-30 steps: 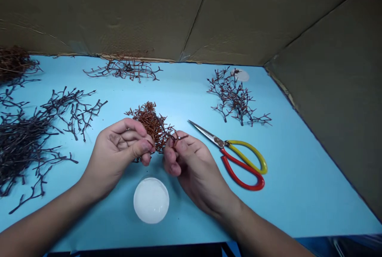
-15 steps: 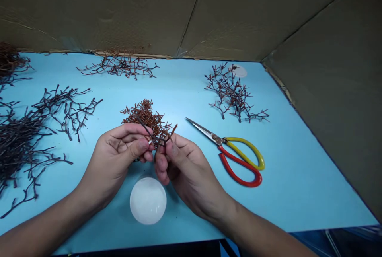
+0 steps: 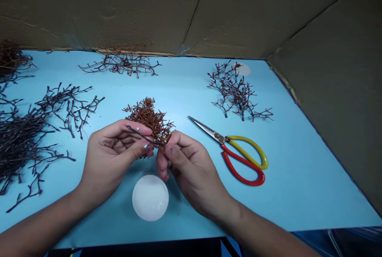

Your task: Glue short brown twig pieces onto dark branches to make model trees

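Between my hands is a small dark branching twig (image 3: 143, 136) with white blobs on some tips. My left hand (image 3: 115, 149) pinches it from the left between thumb and fingers. At its right end my right hand (image 3: 191, 165) is closed, thumb against forefinger; a small brown piece shows at those fingertips, partly hidden. Just beyond the hands lies a heap of short reddish-brown twig pieces (image 3: 146, 114). A round container with white contents (image 3: 150, 198) stands nearer to me, below the hands.
Scissors (image 3: 222, 139) with one yellow and one red handle lie right of my hands. Dark branches (image 3: 18, 137) pile up at left, thin brown stems (image 3: 125, 64) lie at the back. Branched twigs (image 3: 237, 92) rest back right near a white disc (image 3: 244, 69). Cardboard walls (image 3: 134, 10) border the table.
The twig has turned so that its white-tipped ends point left over my left fingers. My left hand has shifted slightly left. The whole view has moved a little.
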Action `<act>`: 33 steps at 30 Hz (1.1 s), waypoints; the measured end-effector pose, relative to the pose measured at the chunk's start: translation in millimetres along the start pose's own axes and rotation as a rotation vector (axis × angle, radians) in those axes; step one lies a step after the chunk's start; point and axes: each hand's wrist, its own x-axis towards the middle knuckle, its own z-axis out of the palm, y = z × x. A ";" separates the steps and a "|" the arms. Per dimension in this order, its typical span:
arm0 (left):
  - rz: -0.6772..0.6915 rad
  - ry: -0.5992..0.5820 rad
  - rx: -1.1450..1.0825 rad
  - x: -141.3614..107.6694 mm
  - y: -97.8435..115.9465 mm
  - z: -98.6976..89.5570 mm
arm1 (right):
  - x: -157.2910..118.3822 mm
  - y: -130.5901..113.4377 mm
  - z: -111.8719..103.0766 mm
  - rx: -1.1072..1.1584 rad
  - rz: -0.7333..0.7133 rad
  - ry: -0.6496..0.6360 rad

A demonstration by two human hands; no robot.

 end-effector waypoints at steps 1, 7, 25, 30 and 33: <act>0.048 0.028 0.052 -0.4 1.0 0.6 | -0.1 0.2 -0.6 -0.006 -0.008 0.003; 0.218 0.069 0.216 -0.2 1.3 1.3 | 1.7 1.7 -2.3 -0.023 -0.034 0.012; 0.228 -0.348 0.837 44.0 27.6 -55.9 | 7.1 -14.3 -14.2 -0.041 -0.105 0.267; 0.213 -0.644 1.249 59.2 35.6 -86.9 | 8.4 -16.4 -17.6 -0.048 -0.106 0.309; 0.165 -0.673 1.278 60.9 34.2 -94.2 | 8.2 -14.3 -16.4 -0.071 -0.083 0.299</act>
